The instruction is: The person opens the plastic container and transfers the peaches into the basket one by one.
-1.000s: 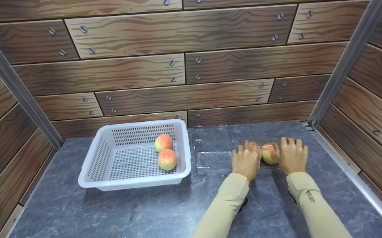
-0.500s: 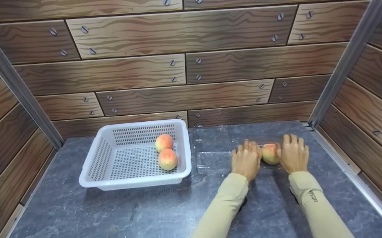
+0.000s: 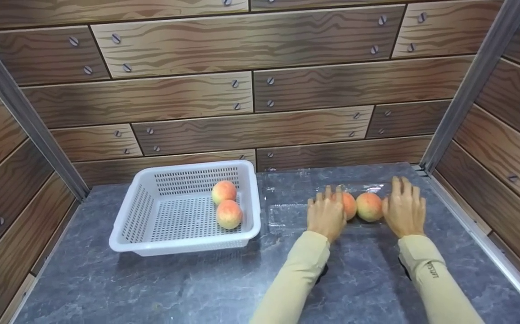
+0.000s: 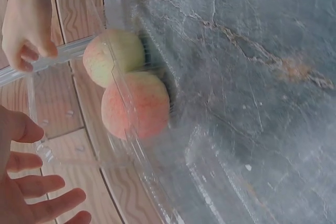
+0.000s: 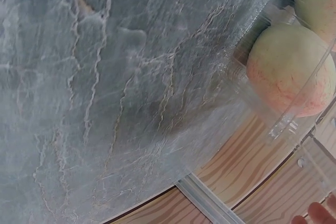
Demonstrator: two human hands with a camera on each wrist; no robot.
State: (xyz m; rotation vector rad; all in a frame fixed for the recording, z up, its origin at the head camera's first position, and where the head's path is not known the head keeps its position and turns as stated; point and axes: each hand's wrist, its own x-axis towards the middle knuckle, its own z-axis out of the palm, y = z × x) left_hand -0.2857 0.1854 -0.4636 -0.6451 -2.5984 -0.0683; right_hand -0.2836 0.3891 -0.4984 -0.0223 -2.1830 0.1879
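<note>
Two peaches, a redder one (image 3: 349, 206) on the left and a yellower one (image 3: 369, 207) on the right, sit side by side in a clear plastic box (image 4: 149, 179). My left hand (image 3: 326, 213) is at the left peach and hides part of it in the head view. In the left wrist view its fingers (image 4: 39, 186) are spread, with a clear plastic corner (image 4: 47, 153) right at the thumb and fingertips. Just right of the yellower peach is my right hand (image 3: 405, 207), fingers extended. Only its fingertips (image 5: 319, 213) show in the right wrist view.
A white perforated basket (image 3: 125, 211) stands to the left, with two more peaches (image 3: 226, 202) along its right side. Between basket and hands lies a clear plastic section (image 3: 289, 216) on the grey marbled table (image 3: 188, 288). Wood-patterned walls (image 3: 188, 94) enclose the back and sides.
My hands have moved apart, the left one leftward and the right one slightly right and away. More of both peaches shows, and the shiny plastic edge across them has shifted back.
</note>
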